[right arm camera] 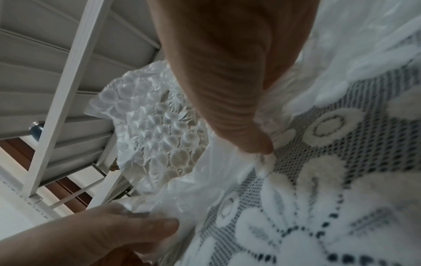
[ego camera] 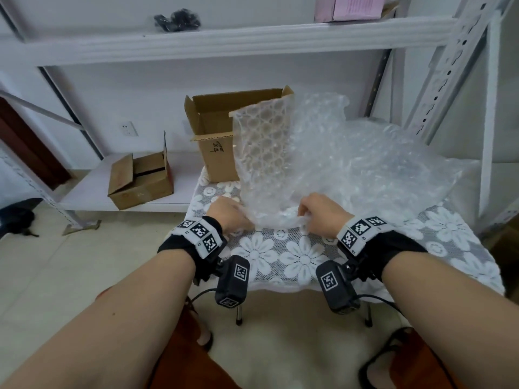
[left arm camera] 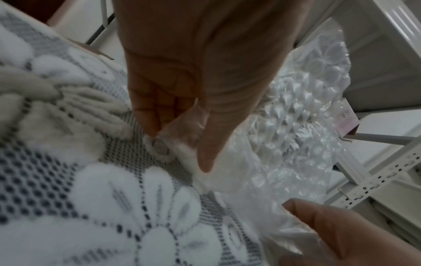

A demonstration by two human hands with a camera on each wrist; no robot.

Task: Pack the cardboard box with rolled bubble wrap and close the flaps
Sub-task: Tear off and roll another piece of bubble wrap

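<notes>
A large sheet of clear bubble wrap (ego camera: 331, 164) lies crumpled over the far half of the lace-covered table (ego camera: 295, 256), one part standing up against an open cardboard box (ego camera: 219, 130) at the back. My left hand (ego camera: 230, 217) pinches the near edge of the bubble wrap (left arm camera: 182, 126) on the left. About a hand's width to the right, my right hand (ego camera: 314, 211) pinches the same edge of the bubble wrap (right arm camera: 159, 129), thumb and fingers curled on the plastic. The box's flaps stand open; its inside is hidden.
A second, smaller cardboard box (ego camera: 140, 181) sits on the low white shelf at the left. White metal shelving (ego camera: 224, 40) rises behind and to the right of the table. A pink carton (ego camera: 348, 7) and black items sit on the upper shelf.
</notes>
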